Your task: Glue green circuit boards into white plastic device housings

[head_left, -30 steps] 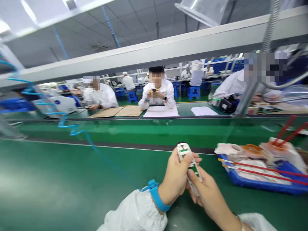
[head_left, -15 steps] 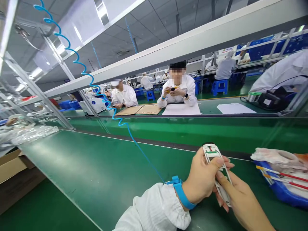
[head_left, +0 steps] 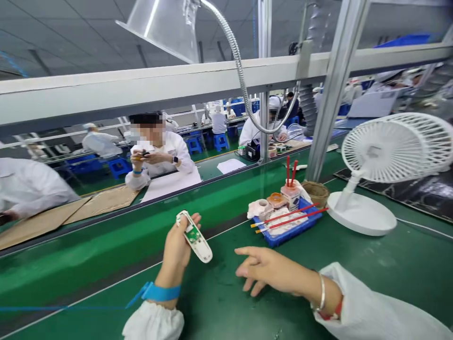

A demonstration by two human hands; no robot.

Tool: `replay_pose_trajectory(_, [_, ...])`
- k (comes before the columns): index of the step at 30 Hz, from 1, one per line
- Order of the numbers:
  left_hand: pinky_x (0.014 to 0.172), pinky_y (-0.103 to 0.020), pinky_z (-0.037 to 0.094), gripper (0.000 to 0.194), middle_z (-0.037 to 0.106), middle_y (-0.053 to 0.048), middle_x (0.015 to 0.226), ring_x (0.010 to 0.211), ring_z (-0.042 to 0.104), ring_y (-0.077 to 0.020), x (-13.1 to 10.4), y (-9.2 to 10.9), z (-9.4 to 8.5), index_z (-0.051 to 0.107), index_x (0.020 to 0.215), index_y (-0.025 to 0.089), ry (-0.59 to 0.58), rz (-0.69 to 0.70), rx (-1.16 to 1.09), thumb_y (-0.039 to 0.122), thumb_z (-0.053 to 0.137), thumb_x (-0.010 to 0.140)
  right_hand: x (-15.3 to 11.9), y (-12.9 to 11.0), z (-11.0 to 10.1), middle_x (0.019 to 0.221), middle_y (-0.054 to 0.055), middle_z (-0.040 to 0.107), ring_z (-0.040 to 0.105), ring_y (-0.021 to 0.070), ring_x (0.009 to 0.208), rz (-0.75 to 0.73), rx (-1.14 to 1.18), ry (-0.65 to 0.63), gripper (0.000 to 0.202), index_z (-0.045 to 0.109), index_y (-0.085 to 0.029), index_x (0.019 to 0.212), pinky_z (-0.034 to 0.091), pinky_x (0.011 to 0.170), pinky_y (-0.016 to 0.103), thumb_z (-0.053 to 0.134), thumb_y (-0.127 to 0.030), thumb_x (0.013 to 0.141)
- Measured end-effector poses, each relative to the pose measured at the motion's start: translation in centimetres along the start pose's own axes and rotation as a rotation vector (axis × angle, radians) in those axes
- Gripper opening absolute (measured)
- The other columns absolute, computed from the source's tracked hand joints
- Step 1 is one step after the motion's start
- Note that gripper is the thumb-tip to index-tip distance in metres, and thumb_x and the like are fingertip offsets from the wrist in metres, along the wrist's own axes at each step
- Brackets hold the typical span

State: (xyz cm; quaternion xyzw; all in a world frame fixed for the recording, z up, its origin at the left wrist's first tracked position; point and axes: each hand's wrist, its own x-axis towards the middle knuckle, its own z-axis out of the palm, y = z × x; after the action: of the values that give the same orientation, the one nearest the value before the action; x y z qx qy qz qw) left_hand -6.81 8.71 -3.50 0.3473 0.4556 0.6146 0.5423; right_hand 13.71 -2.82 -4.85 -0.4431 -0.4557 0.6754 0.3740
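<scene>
My left hand (head_left: 178,243), with a blue strap at the wrist, grips the upper end of a long white casing (head_left: 198,242). A green circuit board shows inside the casing, whose rounded lower end points down and to the right. Apart from it, my right hand (head_left: 264,270) hovers over the green work surface (head_left: 226,307) with its fingers spread and nothing in them. A blue tray (head_left: 283,236) stands beyond my right hand, with red-handled brushes (head_left: 290,219) lying across it.
A white fan (head_left: 361,217) stands at the right beside a brown round container (head_left: 315,193). A lamp on a bendy metal arm (head_left: 240,71) hangs overhead. Across the green belt a person in white (head_left: 159,151) handles a small object.
The view has swung right, bringing the tray and fan into sight. My right hand has let go of the casing and moved away to the right; its fingers are now spread. My left hand still holds the casing.
</scene>
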Motion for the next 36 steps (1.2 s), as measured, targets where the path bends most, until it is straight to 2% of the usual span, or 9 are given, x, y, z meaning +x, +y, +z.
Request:
replay_pose_trajectory(2, [0.077, -0.031, 0.052, 0.016, 0.069, -0.01, 0.094, 0.086, 0.066, -0.0173, 3.5, 0.1, -0.2, 0.059, 0.091, 0.014, 0.039, 0.03, 0.055, 0.025, 0.048, 0.087, -1.9, -0.7, -3.0, 0.077, 0.007, 0.068, 0.067, 0.0166, 0.06, 0.043, 0.151, 0.07, 0.045, 0.051, -0.01, 0.119, 0.056, 0.052, 0.027, 0.063, -0.028, 0.08])
replay_pose_trajectory(7, [0.068, -0.031, 0.052, 0.03, 0.067, -0.008, 0.078, 0.075, 0.066, -0.0201, 11.1, -1.3, 0.4, 0.059, 0.085, 0.011, 0.118, 0.04, 0.312, 0.041, 0.053, 0.083, -4.8, -1.9, -9.1, 0.06, 0.006, 0.069, 0.062, 0.0107, 0.044, 0.03, 0.552, 0.472, 0.022, 0.057, -0.006, 0.107, 0.054, 0.043, 0.018, 0.051, -0.013, 0.088])
replay_pose_trajectory(13, [0.093, -0.05, 0.038, 0.062, 0.057, -0.023, 0.117, 0.113, 0.052, -0.0341, 16.1, -3.2, 0.1, 0.049, 0.118, 0.006, 0.239, 0.06, 0.779, 0.043, 0.065, 0.072, -4.6, -2.1, -11.3, 0.059, 0.007, 0.069, 0.062, 0.0097, 0.042, 0.099, 0.661, 0.541, 0.024, 0.057, -0.002, 0.098, 0.053, 0.041, 0.015, 0.037, -0.015, 0.096])
replay_pose_trajectory(17, [0.094, -0.054, 0.033, 0.08, 0.051, -0.033, 0.121, 0.12, 0.041, -0.0462, 17.1, -3.5, -1.4, 0.045, 0.124, -0.002, 0.231, 0.093, 1.002, 0.049, 0.065, 0.066, -3.2, -2.3, -11.7, 0.056, 0.006, 0.068, 0.062, 0.0088, 0.042, 0.108, 0.674, 0.558, 0.026, 0.057, -0.004, 0.091, 0.052, 0.041, 0.013, 0.036, -0.017, 0.096])
replay_pose_trajectory(22, [0.09, -0.052, 0.036, 0.07, 0.047, -0.031, 0.124, 0.12, 0.04, -0.0438, 15.6, -2.2, -2.6, 0.041, 0.126, 0.003, 0.263, 0.234, 1.139, 0.053, 0.044, 0.078, -1.5, -1.2, -11.4, 0.054, 0.001, 0.064, 0.059, 0.0077, 0.04, 0.029, 0.602, 0.555, 0.014, 0.055, -0.012, 0.087, 0.05, 0.04, 0.014, 0.046, -0.02, 0.092])
replay_pose_trajectory(25, [0.085, -0.042, 0.038, 0.049, 0.058, -0.021, 0.106, 0.108, 0.049, -0.0365, 12.9, -1.4, -2.6, 0.053, 0.108, 0.01, 0.218, 0.365, 1.176, 0.048, 0.034, 0.084, -0.7, -0.1, -10.9, 0.054, -0.001, 0.062, 0.055, 0.0089, 0.039, -0.11, 0.504, 0.558, 0.017, 0.051, -0.017, 0.078, 0.048, 0.036, 0.018, 0.055, -0.03, 0.087])
replay_pose_trajectory(30, [0.06, -0.028, 0.034, 0.041, 0.053, -0.003, 0.054, 0.06, 0.053, -0.0212, 5.2, -3.9, -1.7, 0.05, 0.058, 0.022, -0.073, 0.404, 1.192, 0.047, 0.033, 0.086, -0.3, 1.5, -10.2, 0.058, -0.003, 0.061, 0.056, 0.011, 0.045, -0.4, 0.317, 0.605, 0.032, 0.047, -0.019, 0.073, 0.051, 0.044, 0.024, 0.069, -0.043, 0.073])
replay_pose_trajectory(33, [0.056, -0.027, 0.032, 0.045, 0.052, -0.001, 0.047, 0.054, 0.051, -0.019, 1.1, -6.5, -0.9, 0.047, 0.046, 0.022, -0.294, 0.361, 1.15, 0.048, 0.041, 0.083, -0.4, 2.2, -9.8, 0.059, -0.002, 0.061, 0.058, 0.0134, 0.047, -0.513, 0.217, 0.631, 0.035, 0.047, -0.02, 0.072, 0.051, 0.047, 0.028, 0.067, -0.049, 0.072])
replay_pose_trajectory(36, [0.055, -0.028, 0.033, 0.044, 0.053, 0.0, 0.044, 0.049, 0.052, -0.0186, -0.9, -8.2, -0.4, 0.054, 0.048, 0.021, -0.423, 0.309, 1.078, 0.046, 0.043, 0.082, -0.5, 2.6, -9.7, 0.059, -0.003, 0.058, 0.057, 0.0148, 0.046, -0.593, 0.125, 0.679, 0.034, 0.047, -0.021, 0.074, 0.05, 0.047, 0.031, 0.063, -0.051, 0.075])
